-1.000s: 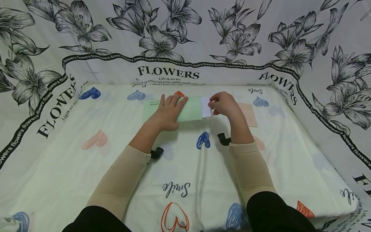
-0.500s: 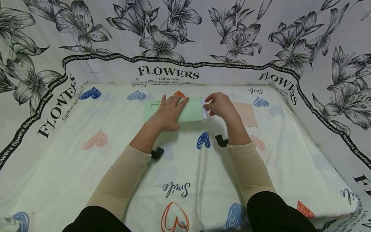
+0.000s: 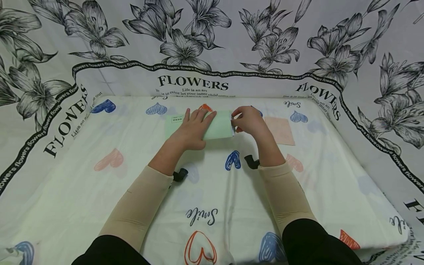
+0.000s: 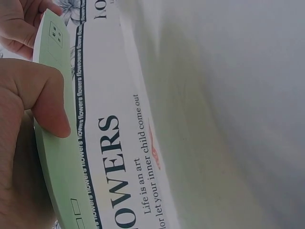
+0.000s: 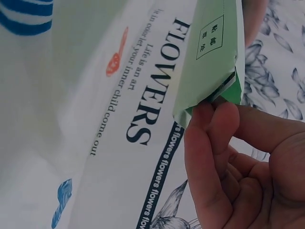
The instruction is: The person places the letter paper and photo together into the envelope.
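green envelope point(image 3: 220, 125): 1 | pink envelope point(image 3: 281, 130): 1 | hands: 2

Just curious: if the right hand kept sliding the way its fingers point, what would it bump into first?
Probably the left hand, which presses flat on the green envelope. The right hand pinches that envelope's open end.

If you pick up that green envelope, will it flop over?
Probably it bends a bit: the green envelope looks thin and papery, curving in the left wrist view. It seems light, since the left hand pins it flat. It likely won't roll, lying flat on the sheet.
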The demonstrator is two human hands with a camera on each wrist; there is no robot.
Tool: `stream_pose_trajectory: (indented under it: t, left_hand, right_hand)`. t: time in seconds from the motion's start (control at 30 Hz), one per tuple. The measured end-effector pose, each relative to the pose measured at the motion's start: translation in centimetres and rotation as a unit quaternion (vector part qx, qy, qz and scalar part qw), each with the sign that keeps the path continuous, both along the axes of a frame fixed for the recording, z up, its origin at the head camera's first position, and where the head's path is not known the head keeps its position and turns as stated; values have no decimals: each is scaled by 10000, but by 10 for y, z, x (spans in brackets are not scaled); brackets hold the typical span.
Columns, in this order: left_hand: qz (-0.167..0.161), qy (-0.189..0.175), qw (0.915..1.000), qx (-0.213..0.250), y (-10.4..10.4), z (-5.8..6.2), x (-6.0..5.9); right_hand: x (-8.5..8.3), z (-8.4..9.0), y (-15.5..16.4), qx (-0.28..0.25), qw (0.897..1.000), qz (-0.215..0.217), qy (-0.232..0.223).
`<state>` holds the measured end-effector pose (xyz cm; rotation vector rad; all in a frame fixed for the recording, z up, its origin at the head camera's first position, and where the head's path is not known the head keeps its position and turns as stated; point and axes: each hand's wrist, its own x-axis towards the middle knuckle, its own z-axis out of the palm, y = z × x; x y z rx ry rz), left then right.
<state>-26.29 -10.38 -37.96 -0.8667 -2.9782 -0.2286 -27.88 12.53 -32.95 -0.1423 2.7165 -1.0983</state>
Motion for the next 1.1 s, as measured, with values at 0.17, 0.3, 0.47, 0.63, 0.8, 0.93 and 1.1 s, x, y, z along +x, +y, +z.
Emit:
stream_pose_trajectory:
  t: [0.17, 0.3, 0.47, 0.63, 0.8, 0.93, 1.1]
  left_hand:
    - [-8, -10, 10000, 37, 0, 0, 0]
    - [9, -22, 10000, 40, 0, 1, 0]
    - [13, -6, 10000, 41, 0, 1, 0]
    - [-4, 1, 10000, 22, 0, 1, 0]
    - [-41, 14, 10000, 20, -1, 3, 1]
    - [-73, 41, 10000, 49, -1, 4, 1]
    - [-86, 80, 9999, 60, -1, 6, 2]
  right_hand:
    - [0, -1, 0, -185, 9998, 14, -37]
    - [-1, -2, 1, -319, 9995, 13, 1]
    - [-2, -4, 1, -554, 9985, -37, -5]
    - [-3, -4, 1, -805, 9966, -63, -133]
    - [-6, -4, 2, -1079, 9935, -68, -358]
    - [-6, -2, 3, -1269, 9907, -84, -489]
    - [-5, -2, 3, -1544, 9860, -43, -621]
